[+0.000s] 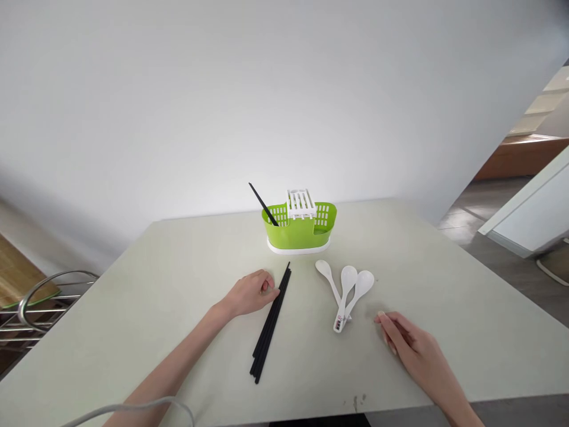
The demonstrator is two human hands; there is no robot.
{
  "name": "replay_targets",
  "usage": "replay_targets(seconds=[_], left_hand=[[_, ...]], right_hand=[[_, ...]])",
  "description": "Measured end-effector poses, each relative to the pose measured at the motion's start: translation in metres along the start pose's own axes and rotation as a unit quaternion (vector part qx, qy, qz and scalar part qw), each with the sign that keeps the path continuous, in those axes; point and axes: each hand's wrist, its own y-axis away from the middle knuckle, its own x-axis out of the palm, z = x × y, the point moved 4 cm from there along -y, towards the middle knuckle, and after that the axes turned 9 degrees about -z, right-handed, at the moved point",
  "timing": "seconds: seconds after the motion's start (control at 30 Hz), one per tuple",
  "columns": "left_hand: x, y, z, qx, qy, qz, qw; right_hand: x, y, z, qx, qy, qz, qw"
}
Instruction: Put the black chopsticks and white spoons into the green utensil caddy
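My left hand (253, 292) is beside a bundle of several black chopsticks (271, 329). Its fingers are curled, the thumb is apart from them, and the thumb tip reaches the edge of the bundle without gripping it. Three white spoons (342, 299) lie with their handles overlapping, right of the chopsticks. Further right, my right hand (411, 344) rests near the table's front with thumb and forefinger together and nothing visible in them. Behind these stands a green cutlery basket (293, 237) on a white base, with a white slotted piece (301, 204) across its middle.
One or more black chopsticks (263, 203) lean out of the basket's left compartment. The pale table (200, 249) meets a white wall (222, 118) at the back. A grey cable (133, 406) crosses my left forearm. A metal rack (40, 320) stands off the table's left side.
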Motion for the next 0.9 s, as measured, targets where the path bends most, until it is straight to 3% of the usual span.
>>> replay_targets(seconds=[0.57,0.9], left_hand=[[0.006,0.007,0.009,0.073,0.029,-0.040,0.996],[0.009,0.010,0.009,0.025,-0.036,-0.069,0.997]], right_hand=[[0.000,-0.001,0.003,-0.007,0.010,-0.024,1.000],[0.000,-0.001,0.007,0.001,0.005,-0.029,1.000]])
